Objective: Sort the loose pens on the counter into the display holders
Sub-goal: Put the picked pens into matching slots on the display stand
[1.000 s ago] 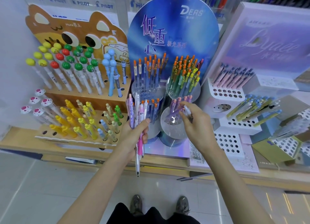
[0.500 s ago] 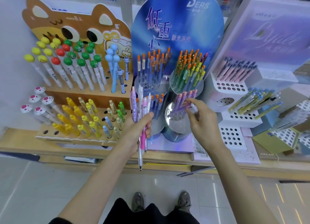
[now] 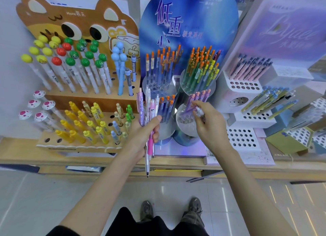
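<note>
My left hand [image 3: 143, 135] grips a bundle of loose pens [image 3: 149, 112], pink, purple and clear, held upright with tips pointing down past the counter edge. My right hand [image 3: 210, 124] pinches a single purple pen [image 3: 191, 109] over the lower right clear round holder [image 3: 183, 122] of the blue display [image 3: 187, 24], beside a few purple pens [image 3: 200, 95] standing there. The upper round holders carry orange-capped blue pens [image 3: 162, 64] and green-yellow pens [image 3: 202, 66].
A wooden cat-faced stand [image 3: 74, 24] at left holds ball-topped and yellow pens. White perforated holders [image 3: 241, 140] with pink and blue pens stand at right. The wooden counter edge [image 3: 105, 163] runs across below. My shoes show on the tiled floor.
The view has shifted closer and slightly upward on the display. My right hand has stayed at the lower right holder with the purple pen; the left hand still holds the bundle.
</note>
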`<action>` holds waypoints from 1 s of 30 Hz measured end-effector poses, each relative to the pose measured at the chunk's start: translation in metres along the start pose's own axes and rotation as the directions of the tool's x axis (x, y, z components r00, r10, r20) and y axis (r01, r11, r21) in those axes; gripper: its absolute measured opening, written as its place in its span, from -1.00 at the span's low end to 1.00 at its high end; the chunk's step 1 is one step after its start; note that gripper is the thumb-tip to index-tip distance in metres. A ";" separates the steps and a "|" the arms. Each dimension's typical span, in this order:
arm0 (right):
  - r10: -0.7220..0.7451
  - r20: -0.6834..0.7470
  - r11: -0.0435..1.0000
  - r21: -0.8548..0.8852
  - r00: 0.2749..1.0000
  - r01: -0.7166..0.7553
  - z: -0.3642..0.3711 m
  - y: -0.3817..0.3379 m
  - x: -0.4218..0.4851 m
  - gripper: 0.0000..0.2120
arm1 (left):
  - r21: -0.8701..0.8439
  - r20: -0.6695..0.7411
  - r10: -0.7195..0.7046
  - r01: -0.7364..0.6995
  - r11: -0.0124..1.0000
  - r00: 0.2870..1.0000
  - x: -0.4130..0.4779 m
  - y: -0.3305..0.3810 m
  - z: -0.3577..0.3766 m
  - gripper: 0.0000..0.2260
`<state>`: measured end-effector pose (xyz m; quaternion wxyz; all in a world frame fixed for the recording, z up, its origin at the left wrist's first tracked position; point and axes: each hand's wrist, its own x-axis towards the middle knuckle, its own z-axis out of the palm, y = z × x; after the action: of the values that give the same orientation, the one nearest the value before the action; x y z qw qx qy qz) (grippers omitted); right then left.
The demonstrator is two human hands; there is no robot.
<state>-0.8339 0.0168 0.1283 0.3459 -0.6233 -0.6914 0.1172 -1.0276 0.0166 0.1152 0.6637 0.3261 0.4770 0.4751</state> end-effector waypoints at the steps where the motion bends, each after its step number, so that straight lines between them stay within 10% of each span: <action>1: -0.010 0.013 1.000 -0.028 1.000 0.010 0.002 0.000 0.002 -0.72 | 0.000 0.000 -0.002 0.002 1.000 1.000 0.000 0.000 0.000 -0.92; 17: -0.016 -0.121 0.993 -0.120 0.993 0.001 0.029 -0.009 0.028 -0.78 | -0.012 0.026 0.007 -0.006 1.000 1.000 -0.002 0.004 0.000 -0.93; 30: 0.169 0.130 0.976 0.115 0.977 -0.184 0.015 0.000 0.039 -0.46 | -0.014 0.020 0.001 -0.001 1.000 1.000 0.000 0.006 0.002 -0.93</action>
<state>-0.8423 0.0578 0.1303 0.3310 -0.6511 -0.6437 0.2283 -1.0273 0.0181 0.1209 0.6705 0.3265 0.4666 0.4754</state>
